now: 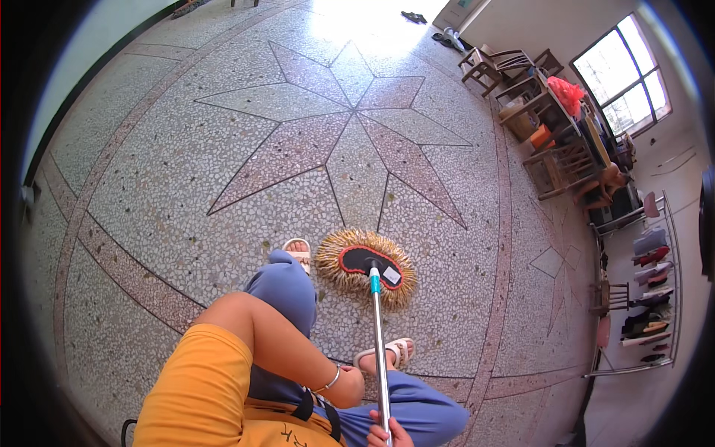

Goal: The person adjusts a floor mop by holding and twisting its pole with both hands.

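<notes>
A dust mop with a shaggy yellow and white fringe lies on the terrazzo floor just ahead of my feet. From its black, red-edged centre a metal pole runs back towards me. My right hand is closed around the pole at the bottom of the view. My left hand, below a silver bracelet, is held in front of my body, left of the pole and apart from it; its fingers are curled and mostly hidden, so I cannot tell whether it holds anything.
Wooden chairs and a table holding a red plastic bag stand along the right wall, where a person sits bent over. Nearer on the right is a metal rack of hanging clothes. Shoes lie at the far end.
</notes>
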Motion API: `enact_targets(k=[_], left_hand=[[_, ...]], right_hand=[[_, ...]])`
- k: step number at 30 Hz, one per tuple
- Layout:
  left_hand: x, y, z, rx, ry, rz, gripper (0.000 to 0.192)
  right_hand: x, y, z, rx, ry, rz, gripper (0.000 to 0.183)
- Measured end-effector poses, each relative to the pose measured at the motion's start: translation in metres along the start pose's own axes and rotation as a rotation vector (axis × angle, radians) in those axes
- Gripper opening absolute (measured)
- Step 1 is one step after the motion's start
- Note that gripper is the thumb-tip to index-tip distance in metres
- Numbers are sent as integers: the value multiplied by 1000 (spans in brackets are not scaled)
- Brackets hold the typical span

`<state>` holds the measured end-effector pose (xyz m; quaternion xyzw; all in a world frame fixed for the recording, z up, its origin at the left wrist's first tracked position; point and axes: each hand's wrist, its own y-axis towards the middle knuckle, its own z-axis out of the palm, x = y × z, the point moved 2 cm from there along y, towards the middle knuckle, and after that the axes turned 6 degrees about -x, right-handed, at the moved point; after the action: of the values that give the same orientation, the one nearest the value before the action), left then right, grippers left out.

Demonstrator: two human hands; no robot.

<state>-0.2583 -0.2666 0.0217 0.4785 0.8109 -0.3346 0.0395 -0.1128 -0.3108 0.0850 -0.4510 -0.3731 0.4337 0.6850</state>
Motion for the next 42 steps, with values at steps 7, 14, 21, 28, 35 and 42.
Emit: enact_targets(k=[7, 14, 21, 28, 35, 42], left_hand=[[19, 30, 12, 132, 34, -178, 25], [4, 41, 42, 12, 71, -57, 25], [7, 154, 131, 112, -21, -57, 24], [-2, 40, 38, -10, 15, -135, 27], [-2, 30, 32, 5, 20, -129, 26], [-1, 21, 20, 31, 10, -175, 25]], right_hand=[[50, 119, 36, 472, 151, 52, 36], [89, 150, 64, 415, 132, -22, 37], [17, 79, -9, 350, 220, 10, 39], [29, 46, 12, 396, 334, 31, 38], [131, 148, 71, 415, 210, -137, 34], [122, 158, 70, 380, 243, -207, 35]])
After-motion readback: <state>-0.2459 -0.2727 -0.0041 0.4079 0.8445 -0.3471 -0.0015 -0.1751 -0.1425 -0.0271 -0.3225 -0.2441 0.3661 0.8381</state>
